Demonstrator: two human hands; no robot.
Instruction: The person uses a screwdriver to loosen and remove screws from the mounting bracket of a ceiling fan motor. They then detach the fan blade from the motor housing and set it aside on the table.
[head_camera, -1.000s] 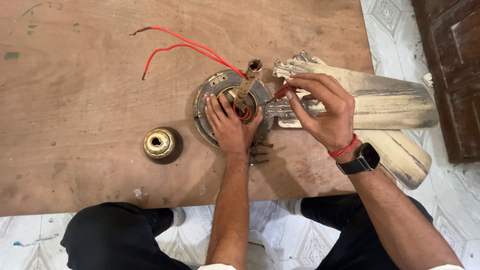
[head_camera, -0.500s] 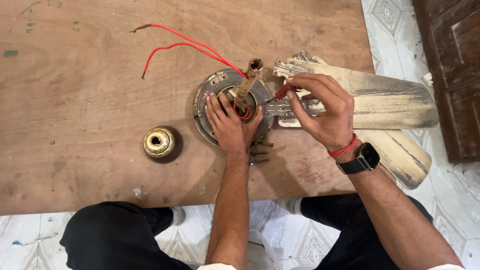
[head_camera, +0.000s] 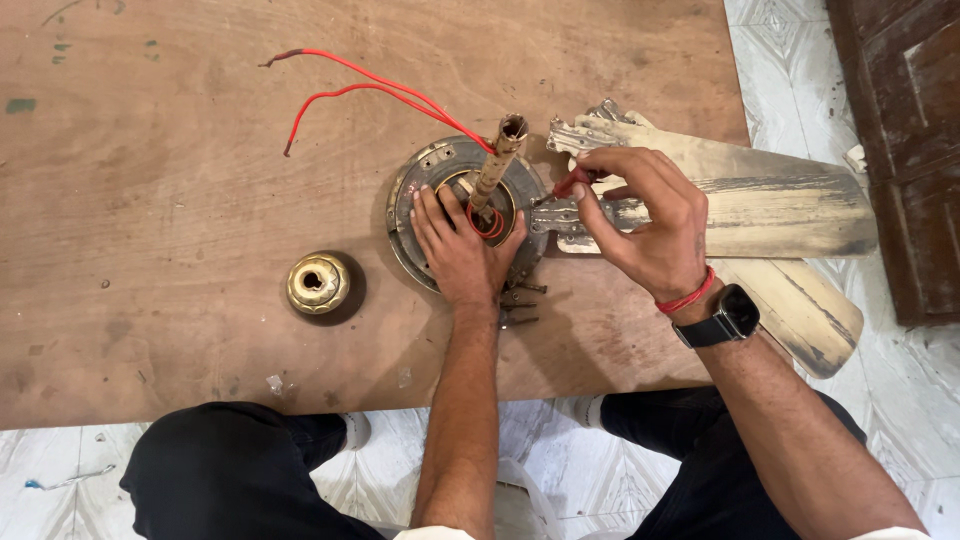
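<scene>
A round metal fan motor (head_camera: 425, 195) lies on a brown wooden board (head_camera: 180, 170). Its rusty upright rod (head_camera: 497, 162) stands in the middle, and two red wires (head_camera: 370, 90) run out of it to the far left. My left hand (head_camera: 462, 250) rests flat on the motor's near side, fingers spread beside the rod. My right hand (head_camera: 640, 220) pinches a red-handled screwdriver (head_camera: 572, 183) at the motor's right rim, where a worn cream fan blade (head_camera: 760, 205) joins on a metal bracket (head_camera: 585, 132).
A brass dome-shaped cap (head_camera: 317, 283) sits on the board left of the motor. Several loose screws (head_camera: 517, 300) lie by my left wrist. A second blade (head_camera: 805, 310) sticks off the board's right edge. A dark wooden door (head_camera: 910, 150) stands at right over tiled floor.
</scene>
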